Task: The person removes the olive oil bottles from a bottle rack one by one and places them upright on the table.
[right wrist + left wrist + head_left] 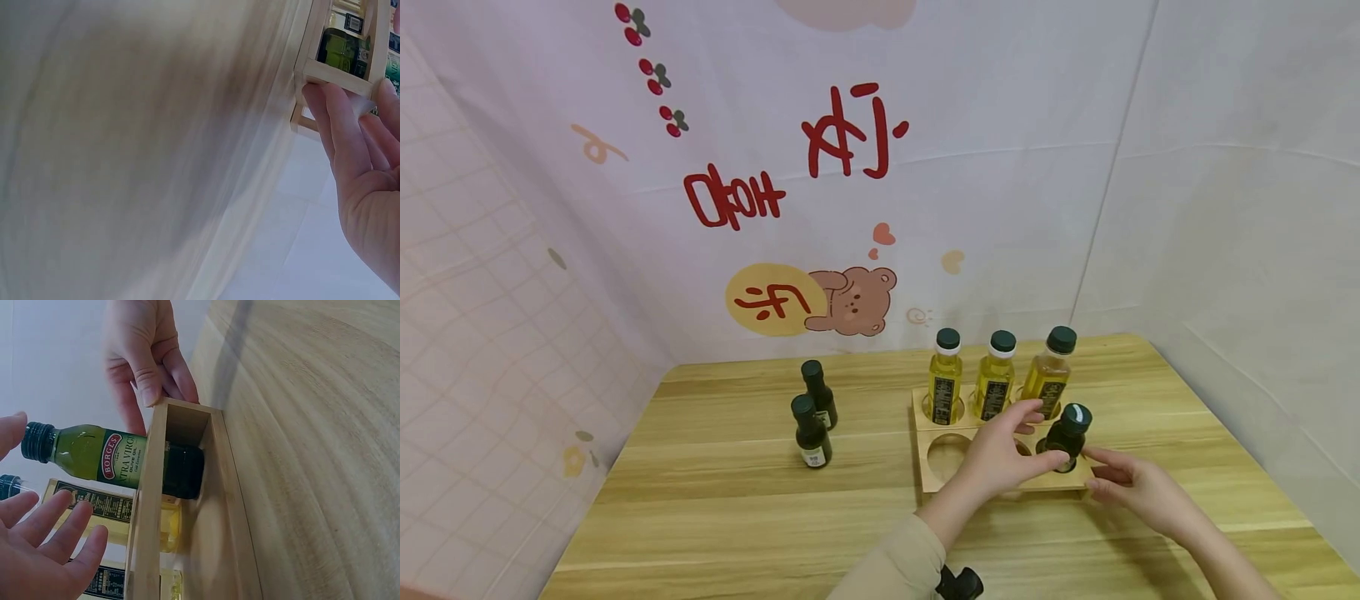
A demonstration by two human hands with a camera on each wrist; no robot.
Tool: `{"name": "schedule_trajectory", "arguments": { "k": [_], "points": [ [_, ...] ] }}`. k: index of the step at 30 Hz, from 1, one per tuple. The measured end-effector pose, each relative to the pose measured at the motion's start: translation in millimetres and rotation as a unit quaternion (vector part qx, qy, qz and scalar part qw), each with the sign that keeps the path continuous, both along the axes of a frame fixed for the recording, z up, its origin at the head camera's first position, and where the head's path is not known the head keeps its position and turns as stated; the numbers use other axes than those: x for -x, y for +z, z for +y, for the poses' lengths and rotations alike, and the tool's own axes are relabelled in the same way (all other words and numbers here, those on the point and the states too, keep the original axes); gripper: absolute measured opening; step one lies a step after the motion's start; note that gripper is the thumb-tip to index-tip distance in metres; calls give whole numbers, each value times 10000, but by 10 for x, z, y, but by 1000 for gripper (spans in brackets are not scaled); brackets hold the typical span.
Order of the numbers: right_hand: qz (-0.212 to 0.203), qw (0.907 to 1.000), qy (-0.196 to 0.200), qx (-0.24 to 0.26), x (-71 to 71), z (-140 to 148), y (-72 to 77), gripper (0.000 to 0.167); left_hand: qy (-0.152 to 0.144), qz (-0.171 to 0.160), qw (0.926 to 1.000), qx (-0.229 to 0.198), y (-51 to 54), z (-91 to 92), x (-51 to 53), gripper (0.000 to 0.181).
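Observation:
A two-row wooden bottle rack stands on the table. In its front row, at the right end, sits a dark green olive oil bottle, its label facing out in the left wrist view. Fingers spread and loosely bent, my left hand is around that bottle's upper part; the left wrist view shows a gap between hand and bottle. My right hand holds the rack's right front corner, thumb on the front edge and fingers along the end. Three yellow oil bottles stand in the back row.
Two small dark bottles stand close together on the wooden table, left of the rack. A printed white cloth hangs behind the table. A black object shows beside my left sleeve.

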State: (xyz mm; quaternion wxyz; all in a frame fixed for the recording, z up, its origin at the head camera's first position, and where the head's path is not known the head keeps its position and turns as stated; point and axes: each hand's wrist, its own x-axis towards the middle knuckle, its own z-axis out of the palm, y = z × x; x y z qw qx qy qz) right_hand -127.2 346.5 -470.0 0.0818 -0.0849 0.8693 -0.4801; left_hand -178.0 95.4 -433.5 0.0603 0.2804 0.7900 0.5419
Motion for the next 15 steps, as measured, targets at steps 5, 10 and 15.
{"name": "schedule_trajectory", "arguments": {
  "k": [5,10,15],
  "points": [
    [-50,10000,16,-10,6,10,4,62,19,-46,10000,28,-25,13,16,68],
    [-66,10000,42,46,17,3,18,60,19,-124,9999,7,-46,37,32,67],
    [-161,9997,96,149,25,9,28,61,-17,-148,9999,-88,-50,91,52,66]
  ]
}}
